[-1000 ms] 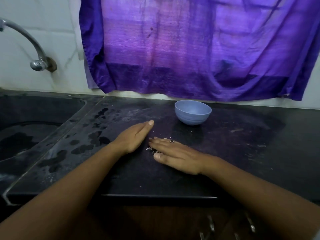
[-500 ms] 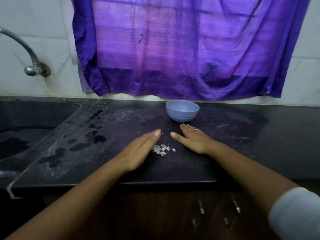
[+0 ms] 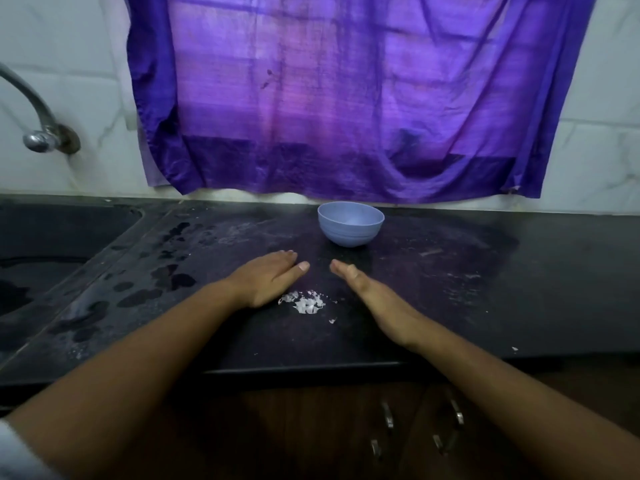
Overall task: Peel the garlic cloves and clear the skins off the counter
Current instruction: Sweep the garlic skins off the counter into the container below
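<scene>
Skins (image 3: pixel 304 303) lie in a small white heap on the dark counter (image 3: pixel 450 306), near its front edge and between the two hands. Nearest, below that edge, metal handles (image 3: pixel 388 417) show on brown cabinet doors. Both bare forearms reach in over the edge from 7 and 5 o'clock. One loose flake (image 3: pixel 332 320) sits just beside the heap at 5 o'clock, and another (image 3: pixel 515 348) lies well apart at 4 o'clock, close to the edge. The left hand (image 3: pixel 266 282) rests palm down on the counter at 10 o'clock from the heap, fingers straight and together, grasping nothing; its heel is just beside the skins, and I cannot tell if it touches them. The right hand (image 3: pixel 374 299) stands on its little-finger edge at 3 o'clock from the heap, fingers straight, palm facing the skins, also holding nothing and apart from them. The fingertips of the two hands point toward each other with a gap between. Wet patches (image 3: pixel 166 278) mark the counter at 9 o'clock, toward the sink (image 3: pixel 52 244). A blue bowl (image 3: pixel 350 223) stands upright at 12 o'clock beyond the fingertips; its contents cannot be seen. Behind it a purple cloth (image 3: pixel 346 98) hangs on the white tiled wall, with a tap (image 3: pixel 38 123) at 10 o'clock.
</scene>
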Demonstrator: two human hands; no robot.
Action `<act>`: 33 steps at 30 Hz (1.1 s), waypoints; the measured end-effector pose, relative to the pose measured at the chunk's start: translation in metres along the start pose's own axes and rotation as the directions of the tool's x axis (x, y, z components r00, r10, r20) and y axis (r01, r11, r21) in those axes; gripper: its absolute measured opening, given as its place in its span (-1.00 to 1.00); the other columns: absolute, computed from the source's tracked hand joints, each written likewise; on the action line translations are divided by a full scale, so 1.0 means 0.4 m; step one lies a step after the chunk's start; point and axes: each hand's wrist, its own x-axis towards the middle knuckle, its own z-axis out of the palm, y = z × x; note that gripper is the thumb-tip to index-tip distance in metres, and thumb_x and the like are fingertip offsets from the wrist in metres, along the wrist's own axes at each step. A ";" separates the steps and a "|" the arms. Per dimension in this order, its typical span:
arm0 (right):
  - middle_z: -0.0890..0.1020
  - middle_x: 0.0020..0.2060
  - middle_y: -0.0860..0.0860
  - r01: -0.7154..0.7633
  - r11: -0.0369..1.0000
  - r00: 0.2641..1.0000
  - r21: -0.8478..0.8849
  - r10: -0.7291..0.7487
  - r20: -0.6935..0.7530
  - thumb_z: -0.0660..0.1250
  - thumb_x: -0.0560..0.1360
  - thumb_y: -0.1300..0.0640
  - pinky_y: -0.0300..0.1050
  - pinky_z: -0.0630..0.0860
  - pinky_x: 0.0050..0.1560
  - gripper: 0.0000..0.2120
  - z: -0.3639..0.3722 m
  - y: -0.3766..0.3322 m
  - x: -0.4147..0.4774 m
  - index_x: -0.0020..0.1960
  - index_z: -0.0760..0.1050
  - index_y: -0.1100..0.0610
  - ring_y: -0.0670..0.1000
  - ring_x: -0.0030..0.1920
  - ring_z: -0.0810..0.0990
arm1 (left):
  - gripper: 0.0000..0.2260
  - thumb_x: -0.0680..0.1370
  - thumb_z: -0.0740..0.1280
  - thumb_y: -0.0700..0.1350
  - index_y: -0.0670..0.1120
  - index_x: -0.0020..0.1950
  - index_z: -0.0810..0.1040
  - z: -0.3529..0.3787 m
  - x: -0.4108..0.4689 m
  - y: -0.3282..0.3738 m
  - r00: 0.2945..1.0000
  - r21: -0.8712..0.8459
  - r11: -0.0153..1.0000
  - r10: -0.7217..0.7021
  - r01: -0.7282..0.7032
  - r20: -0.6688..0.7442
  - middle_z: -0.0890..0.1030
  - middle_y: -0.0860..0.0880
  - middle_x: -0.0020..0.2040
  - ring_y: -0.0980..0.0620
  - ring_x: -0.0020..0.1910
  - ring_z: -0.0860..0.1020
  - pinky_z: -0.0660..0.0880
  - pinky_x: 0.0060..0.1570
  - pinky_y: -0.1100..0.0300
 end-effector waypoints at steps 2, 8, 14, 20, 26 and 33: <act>0.31 0.54 -0.29 -0.078 0.997 0.995 0.005 0.078 -0.063 0.05 0.20 -0.77 -0.22 0.05 0.56 0.14 -0.047 0.032 0.010 0.59 0.29 -0.13 -0.32 0.52 0.21 | -0.33 0.67 -0.04 0.27 -0.08 0.68 0.13 0.015 -0.023 0.037 0.992 0.019 0.993 0.113 -0.114 0.063 0.13 0.01 0.68 0.14 0.65 0.05 -0.13 0.49 0.38; 0.22 0.61 -0.17 -0.149 0.954 0.988 -0.262 0.154 -0.001 0.04 0.57 -0.46 -0.12 -0.03 0.62 -0.25 -0.083 0.034 0.082 0.63 0.22 -0.08 -0.18 0.60 0.12 | -0.29 0.58 -0.08 0.47 0.15 0.63 0.26 0.042 -0.137 0.060 0.978 -0.294 0.937 0.208 -0.190 0.030 0.25 0.26 0.60 0.38 0.55 0.17 0.03 0.55 0.35; 0.03 0.67 0.08 0.149 0.763 0.967 -0.629 0.021 0.254 -0.10 0.63 -0.39 -0.13 -0.10 0.61 -0.19 0.034 -0.034 0.140 0.67 0.02 0.14 -0.04 0.66 -0.04 | -0.20 0.54 -0.05 0.51 0.04 0.59 0.38 0.022 -0.142 0.041 0.949 -0.668 0.740 -0.147 -0.082 -0.280 0.38 0.17 0.56 0.33 0.52 0.25 0.07 0.51 0.31; 0.13 0.65 -0.05 0.305 0.805 0.928 -0.509 -0.132 0.347 -0.07 0.64 -0.39 -0.28 -0.06 0.56 -0.22 0.086 -0.036 0.056 0.67 0.06 0.09 -0.17 0.62 0.02 | -0.38 0.65 -0.02 0.37 0.06 0.54 0.44 0.011 -0.142 0.070 0.957 -0.564 0.824 -0.206 0.057 -0.204 0.42 0.08 0.54 0.10 0.55 0.33 0.18 0.45 0.22; 0.48 0.48 -0.02 -0.008 0.904 0.993 0.427 0.057 -0.103 -0.11 0.50 -0.51 -0.15 0.29 0.52 -0.07 0.009 0.009 0.012 0.56 0.34 0.14 -0.12 0.45 0.45 | -0.43 0.68 -0.04 0.28 0.06 0.59 0.36 0.041 -0.192 0.150 0.999 -0.385 0.923 -0.008 -0.008 -0.040 0.33 0.10 0.60 0.18 0.56 0.26 0.06 0.46 0.34; 0.52 0.44 0.05 -0.035 0.940 0.993 0.340 0.072 -0.095 -0.08 0.48 -0.49 -0.02 0.27 0.57 -0.06 -0.021 0.014 0.019 0.53 0.38 0.18 -0.06 0.45 0.46 | -0.17 0.51 -0.03 0.56 0.08 0.58 0.38 0.055 -0.222 0.146 0.981 -0.697 0.713 -0.075 -0.071 -0.177 0.36 0.17 0.57 0.30 0.52 0.26 0.07 0.59 0.16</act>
